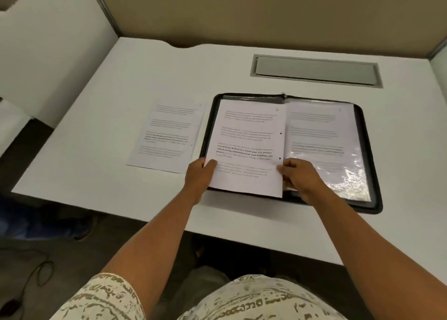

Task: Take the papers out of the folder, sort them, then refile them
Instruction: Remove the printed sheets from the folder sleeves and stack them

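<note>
a printed sheet held over the open folder, one page already set aside

the white desk (121, 82) carries everything, with a grey cable hatch (315, 71) set into it near the back partition. the black zip folder (370, 198) lies open and flat near the front edge, close enough for both arms to reach without stretching. its right half shows a printed page inside a glossy plastic sleeve (324, 150), so papers remain to come out.

over the left half the person holds a punched sheet (246, 145), its two holes on the right edge beside the spine, which suggests it has just come out of the binding or is being checked for order. the left hand (199, 177) pinches the sheet's lower left edge, thumb on top and the other fingers hidden beneath. the right hand (298, 177) grips the lower right corner, thumb on the paper, fingers curled under; whether they also touch the sleeve below cannot be told.

a loose page (167, 135) lies flat on the desk just left of the folder, apart from it, likely the start of a sorted pile.
</note>
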The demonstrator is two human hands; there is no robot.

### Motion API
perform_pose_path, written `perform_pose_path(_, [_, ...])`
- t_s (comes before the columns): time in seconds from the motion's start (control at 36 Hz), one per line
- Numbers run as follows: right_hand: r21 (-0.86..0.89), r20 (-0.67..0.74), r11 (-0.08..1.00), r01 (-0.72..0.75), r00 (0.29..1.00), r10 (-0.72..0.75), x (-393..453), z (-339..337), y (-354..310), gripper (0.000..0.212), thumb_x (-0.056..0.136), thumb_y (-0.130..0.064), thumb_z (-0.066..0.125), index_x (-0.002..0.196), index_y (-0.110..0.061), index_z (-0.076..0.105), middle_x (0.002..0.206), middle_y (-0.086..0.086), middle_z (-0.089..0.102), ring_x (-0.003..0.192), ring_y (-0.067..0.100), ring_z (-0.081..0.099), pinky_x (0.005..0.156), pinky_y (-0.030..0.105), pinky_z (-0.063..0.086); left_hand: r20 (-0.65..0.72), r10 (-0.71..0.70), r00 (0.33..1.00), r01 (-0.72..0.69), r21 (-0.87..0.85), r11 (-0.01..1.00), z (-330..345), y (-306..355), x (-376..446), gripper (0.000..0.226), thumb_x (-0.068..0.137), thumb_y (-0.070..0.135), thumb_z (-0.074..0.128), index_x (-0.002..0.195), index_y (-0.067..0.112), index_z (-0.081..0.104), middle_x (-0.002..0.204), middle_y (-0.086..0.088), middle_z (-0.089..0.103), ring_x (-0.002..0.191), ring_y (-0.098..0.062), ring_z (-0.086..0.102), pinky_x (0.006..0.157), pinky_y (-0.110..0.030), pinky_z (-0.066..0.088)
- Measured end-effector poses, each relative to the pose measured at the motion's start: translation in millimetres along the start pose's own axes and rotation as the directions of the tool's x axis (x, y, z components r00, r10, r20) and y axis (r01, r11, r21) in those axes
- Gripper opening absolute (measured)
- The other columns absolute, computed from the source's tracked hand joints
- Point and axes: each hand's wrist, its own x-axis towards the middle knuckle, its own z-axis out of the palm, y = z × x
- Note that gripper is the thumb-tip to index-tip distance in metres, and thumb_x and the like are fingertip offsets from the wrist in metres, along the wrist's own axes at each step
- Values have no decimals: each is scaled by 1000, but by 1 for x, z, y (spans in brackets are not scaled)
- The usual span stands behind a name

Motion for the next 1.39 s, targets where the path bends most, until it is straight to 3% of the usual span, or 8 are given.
perform_pose_path(0.08, [-6,-5,1000,29,1000,-30,12,23,-10,7,97,-4,62,98,-4,69,94,9,74,73,16,71,56,22,54,-54,-8,999,9,19,1000,-15,-2,14,33,95,20,54,66,16,41,64,5,47,60,-13,39,53,-25,29])
perform_pose_path(0.22, [32,1,999,31,1000,-31,33,67,-26,10,98,-8,62,104,-4,69,104,8,75,94,24,74,76,34,60,-75,40,996,-34,79,996,-49,4,41,21,96,21,54,75,21,57,87,7,66,74,-9,56,60,-19,40])
perform_pose_path(0.33, [44,35,998,36,999,-38,44,106,-38,10,97,-10,65,103,-7,72,101,2,78,92,23,74,70,30,56,-94,74,993,-65,91,994,-85,6,68,21,97,21,55,114,15,66,109,7,66,97,-14,61,78,-21,46])
perform_pose_path(0.61, [-106,-7,994,17,1000,-18,73,194,-58,3,93,-7,69,93,-7,72,94,5,76,79,19,71,65,24,56,-161,83,984,-49,204,978,-161,-8,129,29,100,23,54,123,9,63,123,-3,65,106,-24,61,95,-38,53])
perform_pose_path(0.89, [-199,-29,980,-7,1000,1,87,246,-56,4,92,-6,70,89,-8,70,91,11,74,75,22,73,68,31,62,-240,100,966,-29,279,960,-198,-26,156,16,96,24,61,104,11,65,100,0,66,87,-20,61,71,-24,45])
perform_pose_path(1.08, [-331,-58,943,-26,998,8,85,267,-53,1,90,-3,69,90,-2,70,88,16,74,71,23,73,58,25,60,-306,141,941,-45,300,953,-201,-37,163,35,88,18,69,122,13,61,119,-8,59,104,-24,59,88,-37,52])
perform_pose_path(1.19, [-447,-85,895,-14,996,-27,88,271,-52,8,88,-6,67,96,-6,68,86,12,73,70,25,74,65,35,63,-321,195,927,-53,403,914,-199,-41,164,45,84,19,74,127,17,60,131,-10,53,120,-32,48,97,-45,48])
perform_pose_path(1.39, [-585,-62,809,47,993,-103,92,271,-49,33,88,-26,72,117,-16,61,100,8,72,85,26,72,81,45,61,-164,272,948,-128,584,801,-200,-46,164,27,81,17,73,108,20,70,121,-4,57,116,-30,47,93,-39,41])
